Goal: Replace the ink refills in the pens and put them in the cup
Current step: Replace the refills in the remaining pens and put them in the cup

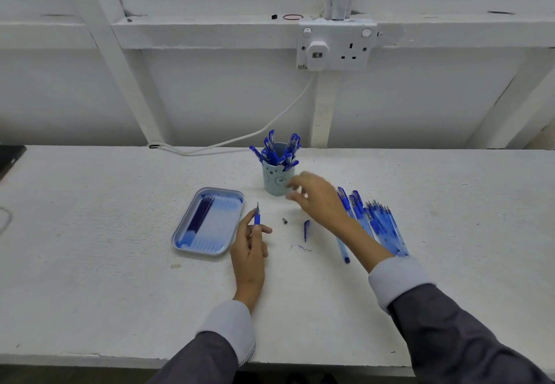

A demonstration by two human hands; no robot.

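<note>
My left hand [250, 242] pinched the pen [257, 217] upright beside the tray [220, 190]. The right hand [318, 200] hovered near the cup [274, 184], fingers [295, 185] spread, empty. The pen seemed light and slippery, best held mid-barrel.

Bright, even, cool-white light, faint soft shadows, right hand [318, 200] motion-blurred (fingers [295, 187] most), wide-angle bowing toward edges, detail slightly soft overall.

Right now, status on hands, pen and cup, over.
Left hand grips pen, tip up. Right hand open, blurred, near cup. Cap and small grey part loose on table between hands.
</note>
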